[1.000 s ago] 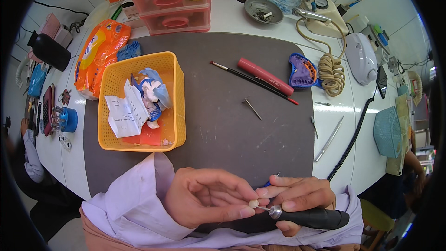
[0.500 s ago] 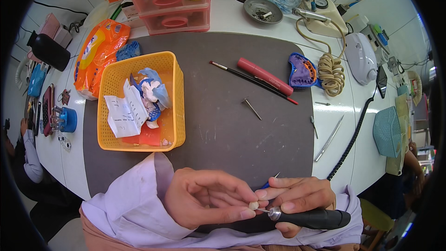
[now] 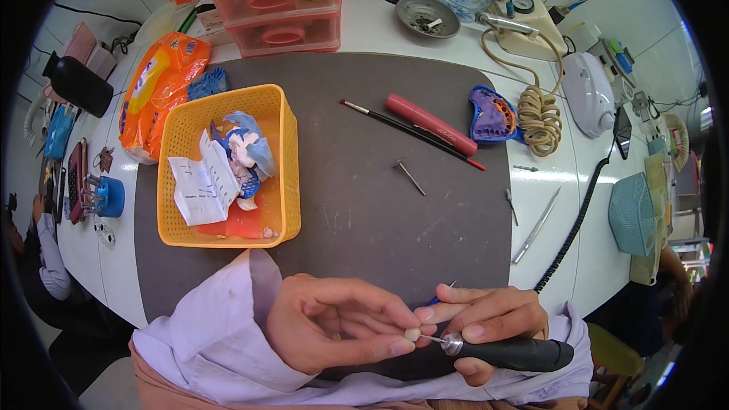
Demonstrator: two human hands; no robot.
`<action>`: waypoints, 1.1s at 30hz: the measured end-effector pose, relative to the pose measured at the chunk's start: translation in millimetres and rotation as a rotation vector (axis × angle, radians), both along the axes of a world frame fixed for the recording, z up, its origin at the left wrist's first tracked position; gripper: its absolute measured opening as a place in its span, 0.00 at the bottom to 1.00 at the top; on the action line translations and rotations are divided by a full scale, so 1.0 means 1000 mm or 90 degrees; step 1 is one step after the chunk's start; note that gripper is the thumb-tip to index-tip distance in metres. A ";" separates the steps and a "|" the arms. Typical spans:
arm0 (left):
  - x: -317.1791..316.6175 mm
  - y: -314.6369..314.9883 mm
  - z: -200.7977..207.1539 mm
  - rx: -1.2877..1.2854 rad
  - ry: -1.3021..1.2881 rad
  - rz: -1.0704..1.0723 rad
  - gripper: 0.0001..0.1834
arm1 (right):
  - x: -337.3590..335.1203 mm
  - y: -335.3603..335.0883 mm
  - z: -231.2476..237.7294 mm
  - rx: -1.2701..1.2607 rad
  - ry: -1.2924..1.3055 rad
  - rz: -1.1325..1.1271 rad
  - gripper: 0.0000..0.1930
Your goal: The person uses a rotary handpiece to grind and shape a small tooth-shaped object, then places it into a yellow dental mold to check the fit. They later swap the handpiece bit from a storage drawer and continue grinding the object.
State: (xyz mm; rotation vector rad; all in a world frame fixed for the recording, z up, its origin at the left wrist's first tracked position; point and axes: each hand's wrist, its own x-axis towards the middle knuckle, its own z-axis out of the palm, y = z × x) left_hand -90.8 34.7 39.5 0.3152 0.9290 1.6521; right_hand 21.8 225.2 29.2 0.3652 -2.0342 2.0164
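Low in the head view, my left hand (image 3: 334,326) pinches a small cream-coloured dental crown (image 3: 412,334) between thumb and fingertips. My right hand (image 3: 493,317) is wrapped round a black dental handpiece (image 3: 516,355) with a silver collar. From that collar a thin bur (image 3: 431,339) points left, its tip at or very near the crown; actual contact is too small to tell. Just beyond my right fingertips, a blue tool with a pointed metal tip (image 3: 452,285) is partly hidden by the fingers. Both hands are close together above my lap, at the near edge of the grey mat (image 3: 364,220).
A yellow basket (image 3: 290,182) with paper and impression scraps stands left on the mat. Beyond my hands lie a brush (image 3: 410,133), a pink tube (image 3: 431,123), a loose bur (image 3: 410,178) and a blue impression tray (image 3: 493,115). The handpiece's black coiled cord (image 3: 575,235) runs along the right.
My right hand and the handpiece have shifted very slightly, and a little more of the bur shows beside the crown. My left hand keeps its pinch almost unmoved.
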 end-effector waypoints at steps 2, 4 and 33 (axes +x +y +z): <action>-0.001 0.000 0.000 0.001 -0.008 -0.009 0.10 | 0.000 -0.001 -0.002 -0.005 0.020 -0.007 0.17; -0.002 0.001 0.000 0.003 -0.011 -0.012 0.10 | -0.001 -0.002 -0.003 -0.007 0.027 -0.011 0.17; -0.005 -0.001 -0.001 0.020 0.040 -0.040 0.11 | 0.004 -0.004 -0.002 0.024 0.005 -0.026 0.17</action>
